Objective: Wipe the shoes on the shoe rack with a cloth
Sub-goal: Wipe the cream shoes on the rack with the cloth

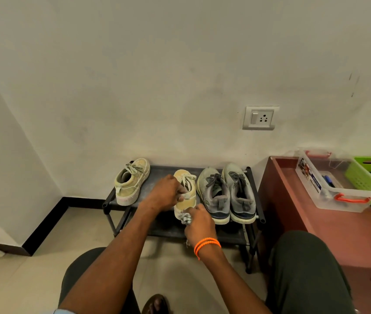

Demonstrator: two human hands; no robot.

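On the shoe rack point(112, 201), my left hand point(165, 192) grips a tan sneaker point(185, 201); my right hand point(199, 219), just below, clutches a grey cloth point(185, 218) against its heel.

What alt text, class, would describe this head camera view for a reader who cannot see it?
A person's left hand holds a yellow shoe on a black shoe rack while the right hand presses a grey cloth against its heel. Another yellow shoe and grey sneakers flank it.
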